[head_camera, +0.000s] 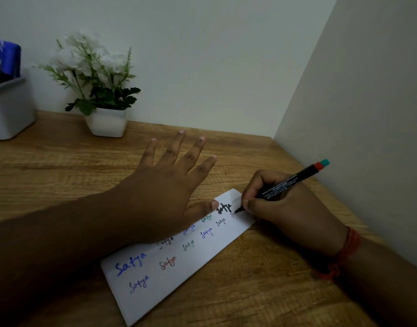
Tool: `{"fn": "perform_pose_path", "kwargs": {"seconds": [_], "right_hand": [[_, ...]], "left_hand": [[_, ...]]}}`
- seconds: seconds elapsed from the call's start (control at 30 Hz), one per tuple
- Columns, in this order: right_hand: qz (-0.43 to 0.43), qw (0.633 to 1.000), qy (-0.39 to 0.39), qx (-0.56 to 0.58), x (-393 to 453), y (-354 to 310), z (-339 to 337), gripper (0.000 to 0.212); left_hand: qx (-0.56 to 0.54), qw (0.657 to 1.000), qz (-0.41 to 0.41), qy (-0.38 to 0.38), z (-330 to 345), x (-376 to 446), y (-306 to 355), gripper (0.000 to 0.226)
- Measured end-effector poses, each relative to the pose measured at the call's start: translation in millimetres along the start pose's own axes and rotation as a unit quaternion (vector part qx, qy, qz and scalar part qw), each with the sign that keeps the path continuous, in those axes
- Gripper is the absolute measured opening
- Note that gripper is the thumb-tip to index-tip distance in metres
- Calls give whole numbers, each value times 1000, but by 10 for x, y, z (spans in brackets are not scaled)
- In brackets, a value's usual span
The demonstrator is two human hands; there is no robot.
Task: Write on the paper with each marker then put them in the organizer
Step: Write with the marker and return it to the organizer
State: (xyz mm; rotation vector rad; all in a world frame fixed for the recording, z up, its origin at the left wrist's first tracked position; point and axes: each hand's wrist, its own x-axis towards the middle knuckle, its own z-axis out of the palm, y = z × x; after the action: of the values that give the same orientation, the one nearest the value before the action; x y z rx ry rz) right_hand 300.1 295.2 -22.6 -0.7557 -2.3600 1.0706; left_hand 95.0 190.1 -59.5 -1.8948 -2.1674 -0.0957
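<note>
One marker (288,182) in R grip (283,208).

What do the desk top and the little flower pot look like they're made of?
Desk top: wood or wood-look laminate, matte, with brown grain streaks running across it; which of the two is unclear. Flower pot: smooth white, softly glossy, probably ceramic or plastic. Its flowers look artificial, though that is uncertain.

Two hands are seen: the left hand (165,185) and the right hand (280,208). One marker (285,182), one paper (179,263), one organizer (9,109) at upper left, and one potted plant (101,90) are counted.
</note>
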Motion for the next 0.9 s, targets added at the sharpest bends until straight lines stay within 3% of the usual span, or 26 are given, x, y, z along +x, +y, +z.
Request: {"fn": "perform_pose_path", "kwargs": {"seconds": [0.9], "right_hand": [[-18, 1000, 21, -9, 14, 30, -15, 15]], "left_hand": [[2, 1000, -2, -18, -9, 5, 4, 82]]}}
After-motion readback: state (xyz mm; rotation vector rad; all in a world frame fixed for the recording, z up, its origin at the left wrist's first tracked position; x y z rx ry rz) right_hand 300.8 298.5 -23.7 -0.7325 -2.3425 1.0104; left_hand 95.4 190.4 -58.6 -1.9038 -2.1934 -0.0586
